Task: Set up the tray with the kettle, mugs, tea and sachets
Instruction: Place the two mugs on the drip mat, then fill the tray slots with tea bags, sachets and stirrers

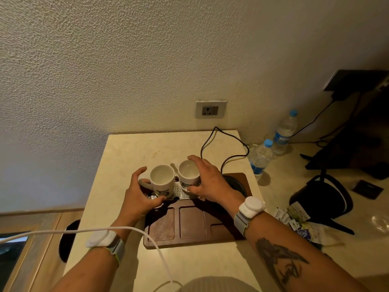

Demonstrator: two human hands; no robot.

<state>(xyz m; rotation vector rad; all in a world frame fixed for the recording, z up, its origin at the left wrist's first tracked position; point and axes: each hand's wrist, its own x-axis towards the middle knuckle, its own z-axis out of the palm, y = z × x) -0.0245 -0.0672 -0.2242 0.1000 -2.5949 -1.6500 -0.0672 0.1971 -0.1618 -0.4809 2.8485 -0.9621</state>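
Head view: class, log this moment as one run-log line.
left hand: grips left mug | right hand: grips right mug | both mugs: on tray grille

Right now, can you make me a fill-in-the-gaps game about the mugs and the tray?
1. Each of the hands (left, right) holds a white ____.
2. The mugs (left, right) sit at the back of the brown ____.
3. Beside the tray stand two water ____ with blue caps.
4. The socket on the wall has ____ plugged into it.

Missing words: mug; tray; bottles; nothing

Only a dark block logo shows on each mug [163,182], unreadable; the sachets' [294,220] print is too small.
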